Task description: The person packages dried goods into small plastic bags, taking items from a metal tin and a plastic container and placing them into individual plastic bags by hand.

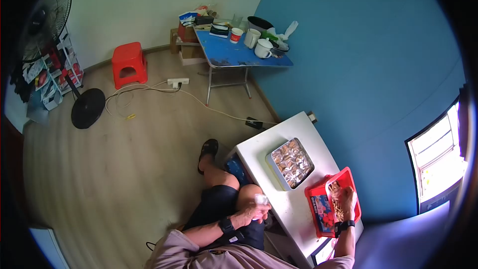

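My left hand (251,212) is above my knees, near the edge of the white table (255,155), its fingers closed round a small clear plastic bag (260,200). My right hand (349,200) reaches into a red plastic basket (351,178) holding small brown pieces (338,208); its fingertips are among the pieces, and what they grip is too small to tell. A printed blue and red packet (322,212) lies in the basket's left part. Beyond the basket, a square metal tin (275,168) holds many small clear-wrapped brown packets (293,161).
A blue folding table (224,52) with cups and a pot stands by the far wall. A red stool (128,60), a white power strip (178,81) with cables and a black fan (88,108) are on the floor. A window (438,154) is at right.
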The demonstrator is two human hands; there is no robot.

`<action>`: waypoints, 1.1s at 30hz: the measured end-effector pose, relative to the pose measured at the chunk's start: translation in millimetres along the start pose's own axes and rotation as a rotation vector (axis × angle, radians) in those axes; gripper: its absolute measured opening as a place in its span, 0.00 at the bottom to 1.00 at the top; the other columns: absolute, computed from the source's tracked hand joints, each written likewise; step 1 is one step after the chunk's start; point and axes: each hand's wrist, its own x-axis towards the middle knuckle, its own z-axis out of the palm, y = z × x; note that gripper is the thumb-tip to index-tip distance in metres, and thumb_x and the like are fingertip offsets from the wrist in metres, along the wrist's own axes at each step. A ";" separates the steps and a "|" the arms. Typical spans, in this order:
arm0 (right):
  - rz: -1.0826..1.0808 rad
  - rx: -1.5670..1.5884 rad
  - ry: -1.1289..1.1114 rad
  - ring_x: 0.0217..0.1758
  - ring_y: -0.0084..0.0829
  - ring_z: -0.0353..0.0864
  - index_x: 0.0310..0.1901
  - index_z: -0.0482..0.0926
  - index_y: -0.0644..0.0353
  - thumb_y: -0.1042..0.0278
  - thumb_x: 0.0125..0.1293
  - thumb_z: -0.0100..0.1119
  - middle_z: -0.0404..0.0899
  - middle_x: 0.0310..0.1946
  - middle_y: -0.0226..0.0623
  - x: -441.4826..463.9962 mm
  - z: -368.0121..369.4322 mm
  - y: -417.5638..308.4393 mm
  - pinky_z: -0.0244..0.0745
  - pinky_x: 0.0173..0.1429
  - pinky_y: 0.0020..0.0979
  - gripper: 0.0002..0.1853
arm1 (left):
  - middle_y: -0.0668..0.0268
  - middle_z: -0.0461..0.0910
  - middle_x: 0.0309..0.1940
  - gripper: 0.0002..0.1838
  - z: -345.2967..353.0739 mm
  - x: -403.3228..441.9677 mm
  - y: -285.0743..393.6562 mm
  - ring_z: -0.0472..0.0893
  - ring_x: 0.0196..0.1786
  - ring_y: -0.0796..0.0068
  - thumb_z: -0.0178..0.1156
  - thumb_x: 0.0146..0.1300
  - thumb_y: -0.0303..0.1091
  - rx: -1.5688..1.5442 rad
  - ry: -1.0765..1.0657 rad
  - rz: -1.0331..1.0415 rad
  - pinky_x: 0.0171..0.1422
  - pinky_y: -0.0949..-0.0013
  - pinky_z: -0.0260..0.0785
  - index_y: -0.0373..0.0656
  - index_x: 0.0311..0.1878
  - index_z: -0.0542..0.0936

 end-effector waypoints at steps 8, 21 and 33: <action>0.217 0.699 0.080 0.23 0.21 0.73 0.33 0.75 0.61 0.68 0.71 0.54 0.74 0.22 0.28 -13.4 -12.6 -36.3 0.66 0.26 0.25 0.09 | 0.65 0.75 0.21 0.09 0.6 -19.4 34.0 0.78 0.29 0.67 0.62 0.61 0.35 -0.246 -0.107 -0.173 0.24 0.71 0.69 0.40 0.39 0.78; 0.032 1.542 -0.571 0.18 0.21 0.74 0.36 0.77 0.63 0.66 0.69 0.59 0.79 0.22 0.34 -82.5 -30.7 -212.6 0.67 0.24 0.23 0.09 | 0.67 0.72 0.24 0.25 5.5 -66.7 71.5 0.77 0.31 0.69 0.57 0.66 0.56 -0.207 -0.197 -0.316 0.25 0.74 0.68 0.40 0.44 0.77; -0.526 0.807 -0.580 0.28 0.43 0.83 0.37 0.80 0.62 0.70 0.62 0.58 0.80 0.24 0.45 -150.4 8.3 -290.0 0.75 0.34 0.39 0.06 | 0.56 0.81 0.30 0.36 11.1 -119.0 56.2 0.81 0.28 0.59 0.58 0.57 0.70 -0.159 -0.222 -0.229 0.17 0.72 0.69 0.42 0.47 0.78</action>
